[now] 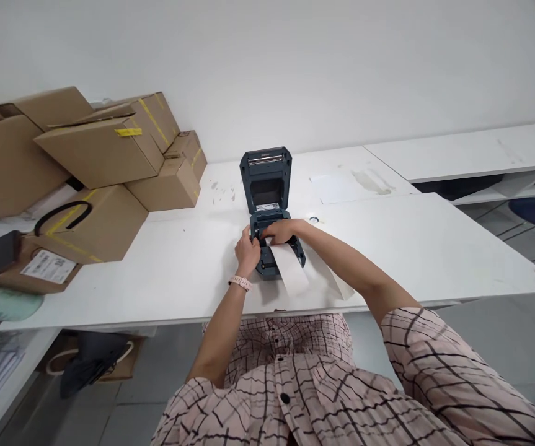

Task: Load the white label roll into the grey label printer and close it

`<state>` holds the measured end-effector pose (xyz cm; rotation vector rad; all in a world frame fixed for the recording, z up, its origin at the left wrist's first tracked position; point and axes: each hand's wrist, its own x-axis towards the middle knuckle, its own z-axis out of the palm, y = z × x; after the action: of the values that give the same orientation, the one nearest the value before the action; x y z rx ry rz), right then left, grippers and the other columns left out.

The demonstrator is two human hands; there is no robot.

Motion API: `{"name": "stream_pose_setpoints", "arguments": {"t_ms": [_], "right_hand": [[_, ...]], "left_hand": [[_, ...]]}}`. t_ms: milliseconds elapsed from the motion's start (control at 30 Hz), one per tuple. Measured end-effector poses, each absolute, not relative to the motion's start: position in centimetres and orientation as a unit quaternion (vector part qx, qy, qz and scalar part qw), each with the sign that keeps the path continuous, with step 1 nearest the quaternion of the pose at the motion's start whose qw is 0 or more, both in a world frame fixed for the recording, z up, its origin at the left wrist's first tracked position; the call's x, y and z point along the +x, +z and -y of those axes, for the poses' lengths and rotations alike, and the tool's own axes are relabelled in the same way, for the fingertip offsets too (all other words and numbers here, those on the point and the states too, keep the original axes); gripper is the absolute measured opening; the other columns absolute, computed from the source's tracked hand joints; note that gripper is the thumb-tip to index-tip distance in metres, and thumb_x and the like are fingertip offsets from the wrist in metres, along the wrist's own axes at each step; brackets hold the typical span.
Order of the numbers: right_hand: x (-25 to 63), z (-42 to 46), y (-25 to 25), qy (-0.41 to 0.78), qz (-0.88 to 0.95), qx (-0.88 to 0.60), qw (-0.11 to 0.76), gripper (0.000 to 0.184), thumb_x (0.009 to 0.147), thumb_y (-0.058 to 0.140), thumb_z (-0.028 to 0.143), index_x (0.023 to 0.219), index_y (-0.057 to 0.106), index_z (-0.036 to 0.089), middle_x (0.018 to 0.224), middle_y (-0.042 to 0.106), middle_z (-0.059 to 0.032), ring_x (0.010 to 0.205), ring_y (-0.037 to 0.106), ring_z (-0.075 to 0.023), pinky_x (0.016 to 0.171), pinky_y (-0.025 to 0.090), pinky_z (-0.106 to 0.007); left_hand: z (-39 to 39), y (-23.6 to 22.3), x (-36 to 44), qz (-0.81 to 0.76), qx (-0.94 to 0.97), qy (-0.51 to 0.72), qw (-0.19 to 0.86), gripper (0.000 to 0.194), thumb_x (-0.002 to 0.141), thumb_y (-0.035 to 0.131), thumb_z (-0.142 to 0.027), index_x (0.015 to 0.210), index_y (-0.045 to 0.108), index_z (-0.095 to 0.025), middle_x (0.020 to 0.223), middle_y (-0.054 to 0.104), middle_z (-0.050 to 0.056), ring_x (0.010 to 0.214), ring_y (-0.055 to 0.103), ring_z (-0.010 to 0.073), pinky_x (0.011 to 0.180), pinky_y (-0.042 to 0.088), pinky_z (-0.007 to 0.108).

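A dark blue-grey label printer (271, 269) stands on the white table with its lid (267, 176) raised toward the wall. My left hand (247, 251) is closed on the printer's left side, its fingertips reaching over the edge into the body. From the right, my right hand (280, 231) dips into the open printer with bent fingers at the upper end of the white label paper (290, 271). That strip hangs out over the printer's front and lies toward the table edge. My fingertips are partly hidden inside the printer.
Cardboard boxes (102, 152) are piled at the left, with a black phone-like object (0, 254) and a labelled box (48, 269) in front. A pale paper strip (336, 282) lies right of the printer. A small dark ring (313, 219) sits behind my right forearm.
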<state>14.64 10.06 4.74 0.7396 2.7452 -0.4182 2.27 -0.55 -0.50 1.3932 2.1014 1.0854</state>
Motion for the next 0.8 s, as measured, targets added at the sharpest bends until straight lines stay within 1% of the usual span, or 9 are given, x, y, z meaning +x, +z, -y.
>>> {"name": "stream_pose_setpoints", "arguments": {"t_ms": [67,133,233,300,433,500,567,700,800], "right_hand": [[15.7,-10.6,5.9,-0.2,-0.948,0.208,0.138,0.047,0.084,0.069,0.021,0.131,0.067,0.018,0.11,0.076,-0.0076,0.09,0.07,-0.021,0.076,0.051,-0.028],[18.1,-10.6,7.0,-0.307,-0.938,0.139,0.078,0.049,0.089,0.066,0.026,0.137,0.062,0.017,0.103,0.075,-0.0065,0.084,0.068,-0.0171,0.073,0.051,-0.026],[24.6,-9.3,7.9,-0.482,-0.866,0.018,-0.13,0.053,0.092,0.068,0.034,0.142,0.057,0.021,0.11,0.072,-0.0084,0.094,0.067,-0.0181,0.079,0.053,-0.03],[30.2,-7.7,7.7,-0.516,-0.813,-0.022,-0.27,0.049,0.087,0.075,0.036,0.133,0.064,0.025,0.106,0.072,-0.0075,0.097,0.068,-0.0209,0.082,0.055,-0.035],[40.6,-4.7,5.4,-0.513,-0.705,0.14,-0.469,0.029,0.083,0.079,0.04,0.11,0.072,0.034,0.099,0.071,-0.0035,0.094,0.07,-0.0229,0.083,0.058,-0.04],[43.7,-4.3,3.8,-0.51,-0.671,0.278,-0.461,0.029,0.08,0.08,0.042,0.106,0.071,0.034,0.104,0.072,-0.0034,0.097,0.07,-0.0242,0.083,0.059,-0.041],[44.7,-4.9,2.2,-0.507,-0.682,0.358,-0.386,0.035,0.077,0.081,0.043,0.107,0.07,0.03,0.109,0.073,-0.0058,0.095,0.07,-0.0245,0.08,0.058,-0.041],[42.6,-6.9,-0.9,-0.501,-0.721,0.403,-0.26,0.042,0.077,0.077,0.047,0.109,0.071,0.022,0.116,0.073,-0.0103,0.094,0.068,-0.0237,0.082,0.057,-0.042],[41.2,-7.5,-1.9,-0.515,-0.724,0.404,-0.221,0.046,0.079,0.073,0.05,0.117,0.069,0.023,0.126,0.07,-0.0105,0.107,0.067,-0.0272,0.094,0.055,-0.049]], "left_hand": [[0.7,-0.6,2.4,-0.754,0.493,0.384,0.204,0.058,0.09,0.049,-0.017,0.148,0.045,-0.016,0.12,0.071,0.014,0.118,0.065,0.0293,0.102,0.045,0.042],[0.9,-0.7,2.5,-0.757,0.495,0.374,0.207,0.059,0.092,0.047,-0.018,0.15,0.042,-0.014,0.123,0.07,0.015,0.119,0.064,0.0291,0.102,0.046,0.042],[1.0,-0.9,2.5,-0.76,0.491,0.375,0.202,0.057,0.093,0.047,-0.02,0.149,0.042,-0.015,0.123,0.07,0.015,0.118,0.064,0.0293,0.101,0.046,0.043],[0.9,-1.1,2.5,-0.758,0.488,0.384,0.2,0.055,0.094,0.047,-0.021,0.148,0.044,-0.017,0.121,0.07,0.014,0.117,0.065,0.029,0.1,0.047,0.043],[0.9,-1.5,2.5,-0.757,0.484,0.391,0.199,0.053,0.094,0.046,-0.023,0.147,0.046,-0.018,0.118,0.071,0.013,0.111,0.066,0.0295,0.096,0.048,0.044],[0.9,-1.6,2.4,-0.759,0.483,0.39,0.197,0.053,0.094,0.046,-0.025,0.146,0.047,-0.018,0.116,0.071,0.013,0.107,0.066,0.0299,0.095,0.049,0.045],[0.9,-1.7,2.3,-0.758,0.483,0.394,0.194,0.053,0.093,0.047,-0.026,0.145,0.048,-0.019,0.115,0.071,0.013,0.106,0.067,0.0296,0.094,0.049,0.044],[0.8,-1.9,2.2,-0.756,0.482,0.399,0.191,0.052,0.092,0.048,-0.026,0.144,0.049,-0.019,0.112,0.071,0.012,0.102,0.067,0.029,0.091,0.05,0.044],[0.8,-1.8,2.2,-0.758,0.481,0.4,0.184,0.054,0.091,0.049,-0.025,0.145,0.048,-0.019,0.109,0.071,0.012,0.099,0.067,0.0283,0.091,0.05,0.043]]}}
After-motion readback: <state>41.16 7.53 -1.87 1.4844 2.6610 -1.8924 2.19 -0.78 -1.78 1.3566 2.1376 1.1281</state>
